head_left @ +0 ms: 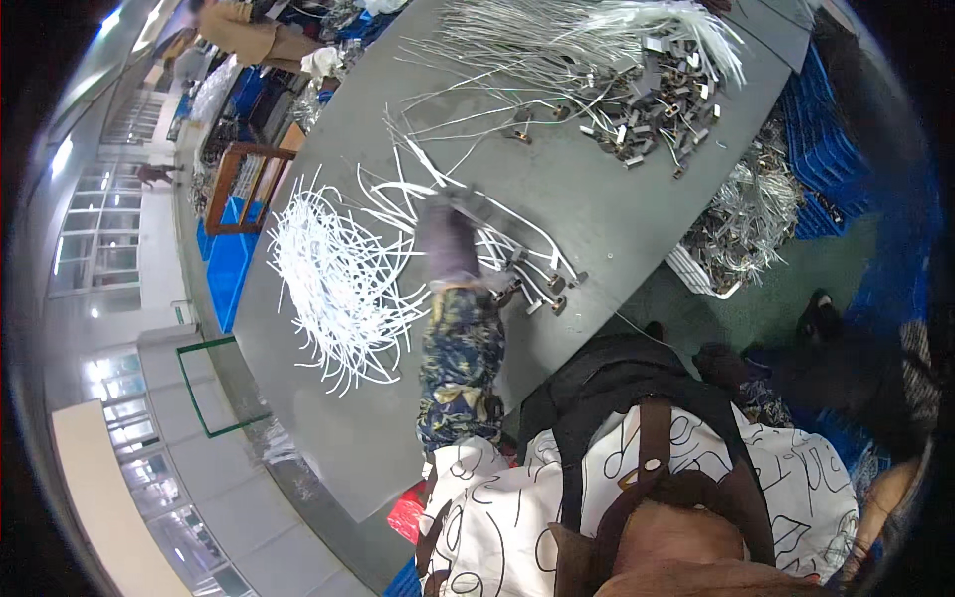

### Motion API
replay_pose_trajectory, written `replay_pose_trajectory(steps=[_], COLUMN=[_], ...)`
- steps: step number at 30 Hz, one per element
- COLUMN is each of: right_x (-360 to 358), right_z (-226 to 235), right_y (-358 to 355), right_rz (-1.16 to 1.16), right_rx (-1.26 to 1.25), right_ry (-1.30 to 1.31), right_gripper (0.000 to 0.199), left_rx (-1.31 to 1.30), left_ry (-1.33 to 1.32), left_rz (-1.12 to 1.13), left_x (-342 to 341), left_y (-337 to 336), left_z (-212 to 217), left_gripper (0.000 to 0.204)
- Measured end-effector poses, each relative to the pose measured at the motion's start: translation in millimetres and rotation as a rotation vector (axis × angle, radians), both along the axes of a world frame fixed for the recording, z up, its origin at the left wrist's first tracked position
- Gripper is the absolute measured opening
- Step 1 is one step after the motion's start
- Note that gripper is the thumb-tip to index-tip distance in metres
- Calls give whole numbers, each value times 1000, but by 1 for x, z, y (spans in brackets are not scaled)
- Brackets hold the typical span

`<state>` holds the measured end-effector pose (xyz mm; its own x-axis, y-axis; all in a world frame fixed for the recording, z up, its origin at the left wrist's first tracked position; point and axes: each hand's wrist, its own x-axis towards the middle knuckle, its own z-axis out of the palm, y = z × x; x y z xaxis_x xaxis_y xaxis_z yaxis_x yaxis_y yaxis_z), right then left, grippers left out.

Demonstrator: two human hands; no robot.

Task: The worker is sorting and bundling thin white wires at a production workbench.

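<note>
Reaching across the grey counter (597,199), the gloved left hand (448,239) rested on white wires (517,254) with metal terminals; its grip blurred, couldn't tell. Right hand unseen. Loose white wires (333,274) lay left, far pile (637,90) untouched.

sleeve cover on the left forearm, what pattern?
Dark blue floral sleeve cover, yellowish blooms; head view.

Your left glove (450,242): grey. Your sleeve (460,363): dark blue, yellow floral print. Wire pile (333,284): white. Table (587,194): grey. Crates (831,164): blue. Your apron (517,507): white, black line pattern.
</note>
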<state>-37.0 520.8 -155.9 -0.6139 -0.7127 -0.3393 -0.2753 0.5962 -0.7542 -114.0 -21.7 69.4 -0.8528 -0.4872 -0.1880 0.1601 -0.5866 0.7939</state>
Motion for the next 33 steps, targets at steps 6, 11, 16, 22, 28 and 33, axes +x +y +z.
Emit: replay_pose_trajectory(steps=[6, 11, 16, 22, 28, 33], right_x=[-30, -58, -89, -98, -178, -221], right_z=[7, 59, 150, 238, 200, 174], right_y=[-18, -62, -224, -326, -271, -265], right_rz=[284, 325, 205, -223, -294, -370], right_rx=[-162, 49, 67, -277, 58, 235], right_ry=[538, 412, 528, -740, 487, 637], right_gripper=[14, 11, 14, 49, 68, 50], left_rx=[-1460, -221, -894, -1867, -1339, -1215], left_ry=[44, -281, -504, -487, -1251, -1263], left_rz=[-499, -215, -230, 152, 286, -59], left_x=[43, 40, 34, 72, 245, 208], left_y=[144, 65, 70, -6, -113, -74], left_z=[-62, 22, -18, -87, -125, -118], left_gripper=[29, 16, 25, 27, 39, 25])
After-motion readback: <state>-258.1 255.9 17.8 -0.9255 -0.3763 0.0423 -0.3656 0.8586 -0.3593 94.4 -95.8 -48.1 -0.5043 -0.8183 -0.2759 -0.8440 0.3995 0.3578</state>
